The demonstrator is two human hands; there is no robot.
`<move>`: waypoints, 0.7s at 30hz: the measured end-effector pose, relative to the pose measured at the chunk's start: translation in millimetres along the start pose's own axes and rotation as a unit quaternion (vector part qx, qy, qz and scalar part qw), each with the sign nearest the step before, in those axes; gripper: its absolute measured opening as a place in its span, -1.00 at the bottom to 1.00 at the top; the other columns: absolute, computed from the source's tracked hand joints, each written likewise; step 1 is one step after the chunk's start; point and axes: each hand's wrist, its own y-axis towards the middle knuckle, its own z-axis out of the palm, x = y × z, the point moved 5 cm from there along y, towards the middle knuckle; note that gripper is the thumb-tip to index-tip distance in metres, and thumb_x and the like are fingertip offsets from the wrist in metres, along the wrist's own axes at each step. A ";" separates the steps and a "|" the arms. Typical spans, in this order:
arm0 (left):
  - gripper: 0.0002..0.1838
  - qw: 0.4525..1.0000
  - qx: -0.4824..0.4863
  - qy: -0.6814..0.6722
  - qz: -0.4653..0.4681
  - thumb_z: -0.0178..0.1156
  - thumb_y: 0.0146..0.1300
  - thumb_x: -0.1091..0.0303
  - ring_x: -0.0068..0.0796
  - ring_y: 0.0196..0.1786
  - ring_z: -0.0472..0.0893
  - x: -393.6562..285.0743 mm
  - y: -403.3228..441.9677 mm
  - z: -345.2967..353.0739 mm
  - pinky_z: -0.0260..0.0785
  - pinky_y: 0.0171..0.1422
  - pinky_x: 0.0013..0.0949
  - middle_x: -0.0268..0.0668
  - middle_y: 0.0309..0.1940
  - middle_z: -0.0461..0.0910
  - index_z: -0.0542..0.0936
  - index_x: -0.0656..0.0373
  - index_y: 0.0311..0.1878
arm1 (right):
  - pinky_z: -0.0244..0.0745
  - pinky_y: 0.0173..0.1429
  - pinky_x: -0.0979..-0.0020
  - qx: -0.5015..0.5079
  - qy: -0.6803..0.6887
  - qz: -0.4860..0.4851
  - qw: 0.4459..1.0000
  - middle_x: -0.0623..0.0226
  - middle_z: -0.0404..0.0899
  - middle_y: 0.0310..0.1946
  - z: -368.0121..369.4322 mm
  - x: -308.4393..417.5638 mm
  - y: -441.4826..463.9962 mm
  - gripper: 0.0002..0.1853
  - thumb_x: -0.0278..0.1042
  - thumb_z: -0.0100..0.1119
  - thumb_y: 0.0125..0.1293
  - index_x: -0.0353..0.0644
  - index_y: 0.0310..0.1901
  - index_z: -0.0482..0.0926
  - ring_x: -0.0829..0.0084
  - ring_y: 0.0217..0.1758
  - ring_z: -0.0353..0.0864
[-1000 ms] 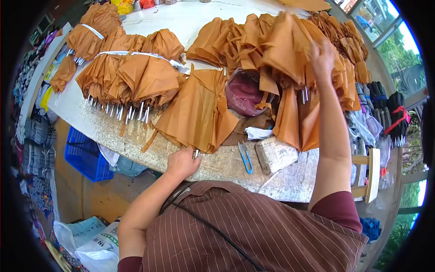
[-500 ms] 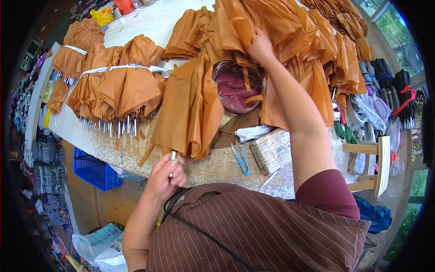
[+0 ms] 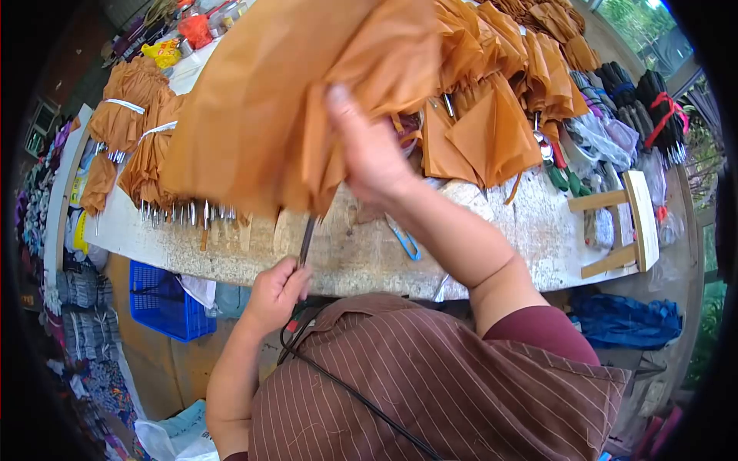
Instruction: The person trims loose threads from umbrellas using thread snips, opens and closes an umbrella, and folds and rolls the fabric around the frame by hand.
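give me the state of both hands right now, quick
Left hand: closed, holding the dark umbrella shaft.
Right hand: at the orange canopy; blurred, so whether it grips cannot be told.

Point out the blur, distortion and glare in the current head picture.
Head view: motion blur smears the right hand and the lower hem of the orange-brown umbrella canopy, while the left hand looks crisper; head view: wide-angle distortion bows the worktable, with black vignetting around the frame; head view: daylight glares through the window at upper right.
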 end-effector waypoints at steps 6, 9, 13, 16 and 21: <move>-0.85 0.996 0.022 0.073 -0.052 0.06 0.31 0.34 -0.60 -0.40 0.48 107.2 -101.3 -2.5 0.37 -0.26 -0.46 -0.39 -0.49 0.47 0.47 0.24 -0.21 | 0.47 0.04 0.41 -0.008 -0.030 -0.040 0.999 0.13 0.50 0.03 -0.6 74.7 -7.8 -0.32 0.13 -0.04 0.35 -0.44 0.16 0.34 0.39 -0.04 0.54; -0.71 0.992 0.016 -0.120 -0.023 0.08 0.30 0.34 -0.58 -0.16 0.50 81.8 -116.5 6.1 0.36 -0.09 -0.44 -0.32 -0.16 0.48 0.38 0.26 0.02 | 0.37 0.17 0.43 0.067 -0.088 -0.068 0.992 0.21 0.48 0.08 38.3 62.0 -42.7 -0.34 0.12 -0.03 0.36 -0.36 0.21 0.31 0.39 0.10 0.45; -0.70 0.974 -0.043 -0.217 0.047 0.09 0.31 0.39 -0.68 -0.32 0.40 49.1 -138.3 14.9 0.30 -0.23 -0.56 -0.43 -0.31 0.41 0.37 0.26 0.06 | 0.43 -0.12 0.45 0.066 -0.085 -0.120 0.987 0.36 0.57 -0.22 73.5 27.7 -87.0 -0.55 0.00 -0.03 0.40 -0.30 -0.01 0.49 0.56 -0.20 0.46; -0.80 0.969 -0.064 -0.237 -0.006 0.08 0.32 0.40 -0.74 -0.40 0.33 61.4 -162.5 20.9 0.21 -0.32 -0.61 -0.52 -0.44 0.35 0.45 0.25 -0.05 | 0.41 0.07 0.44 0.075 -0.053 -0.083 0.992 0.28 0.52 -0.03 86.7 -1.7 -115.6 -0.48 -0.01 -0.02 0.39 -0.36 0.10 0.40 0.49 -0.02 0.48; -0.87 0.941 -0.265 -0.207 0.029 0.08 0.35 0.33 -0.86 -0.60 0.16 102.2 -190.8 3.7 -0.04 -0.57 -0.65 -0.63 -0.60 0.25 0.54 0.17 -0.24 | 0.43 -0.05 0.46 0.091 -0.317 -0.013 0.944 0.31 0.57 -0.17 16.9 -35.9 -138.6 -0.59 -0.17 0.07 0.34 -0.35 0.04 0.45 0.54 -0.13 0.49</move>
